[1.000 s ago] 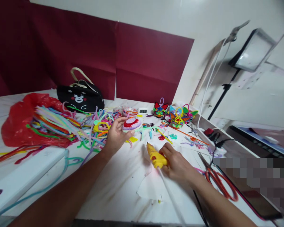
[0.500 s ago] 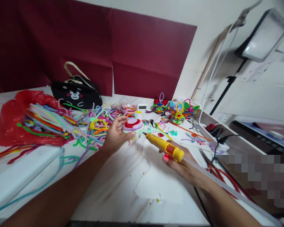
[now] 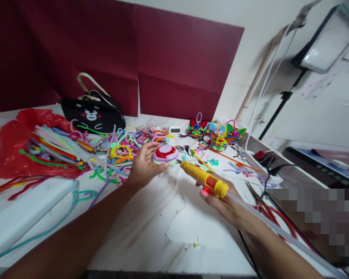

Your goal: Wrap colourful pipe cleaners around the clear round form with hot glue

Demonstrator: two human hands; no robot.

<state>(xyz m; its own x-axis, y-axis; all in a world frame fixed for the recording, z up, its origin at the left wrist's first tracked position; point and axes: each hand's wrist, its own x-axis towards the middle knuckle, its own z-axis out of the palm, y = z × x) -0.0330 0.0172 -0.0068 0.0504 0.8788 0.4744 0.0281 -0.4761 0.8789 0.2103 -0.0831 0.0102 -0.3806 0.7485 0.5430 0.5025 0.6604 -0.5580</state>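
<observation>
Held in my left hand is a round, layered pipe-cleaner piece, lilac on top, then red, with a lilac rim. My thumb is at its near edge and my fingers curl behind it. My right hand grips a yellow hot glue gun, its red light lit and a long clear glue stick running out of its back end. The nozzle points left at the piece's right edge, touching or very close; I cannot tell which.
Loose pipe cleaners spread left beside a red plastic bag and a black bag. Colourful cat-face ornaments stand at the back right, near a small clock. Orange-handled pliers lie right; a white box lies front left.
The round piece has turned or shifted slightly to the right in my left hand. The glue gun's nozzle now sits closer to its edge. The camera view has shifted a little.
</observation>
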